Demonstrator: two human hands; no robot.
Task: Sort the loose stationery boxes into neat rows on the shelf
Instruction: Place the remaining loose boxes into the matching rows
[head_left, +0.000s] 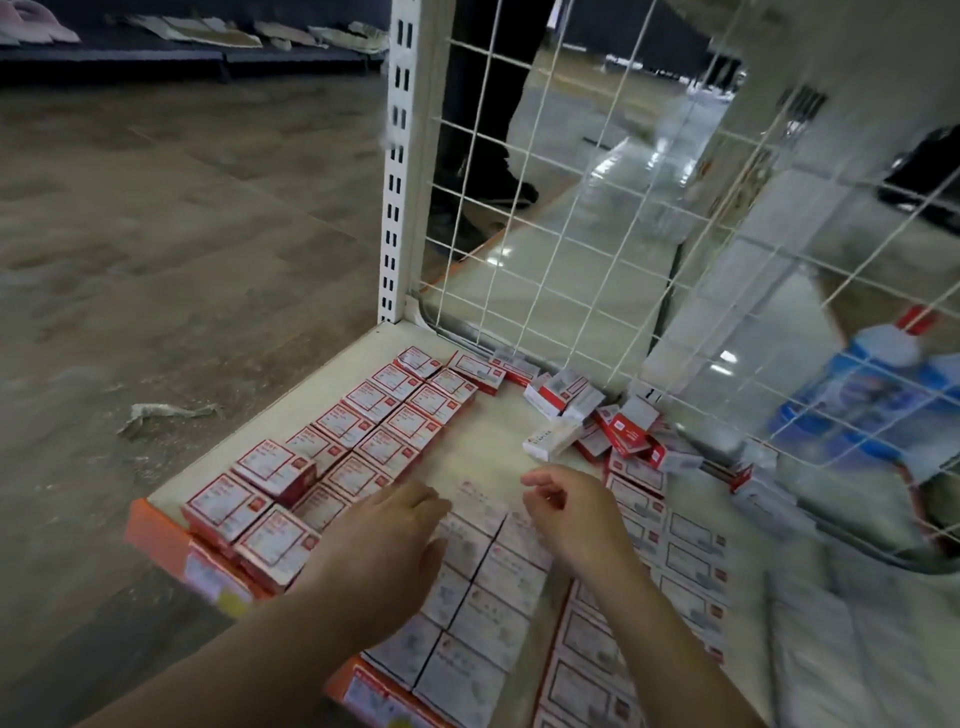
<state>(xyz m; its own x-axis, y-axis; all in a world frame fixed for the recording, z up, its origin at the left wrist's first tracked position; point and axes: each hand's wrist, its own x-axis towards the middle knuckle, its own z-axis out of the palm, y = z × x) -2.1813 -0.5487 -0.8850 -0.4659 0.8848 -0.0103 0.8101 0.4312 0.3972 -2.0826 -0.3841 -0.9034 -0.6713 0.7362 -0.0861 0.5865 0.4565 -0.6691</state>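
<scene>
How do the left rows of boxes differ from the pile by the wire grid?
The left rows of boxes lie flat, label up, edges aligned in lines running back from the shelf's front edge; the pile by the wire grid is jumbled, its boxes tilted and overlapping. The rows sit at the shelf's left side, the pile at the back right. Both are small red-and-white boxes.

A bare strip of shelf is left open between the left rows and the loose pile, running back toward the mesh. The back is closed off by the mesh, the left rear corner by the post. The near end of the strip is taken up by both hands and the middle rows. The shelf's left edge is unfenced.
</scene>
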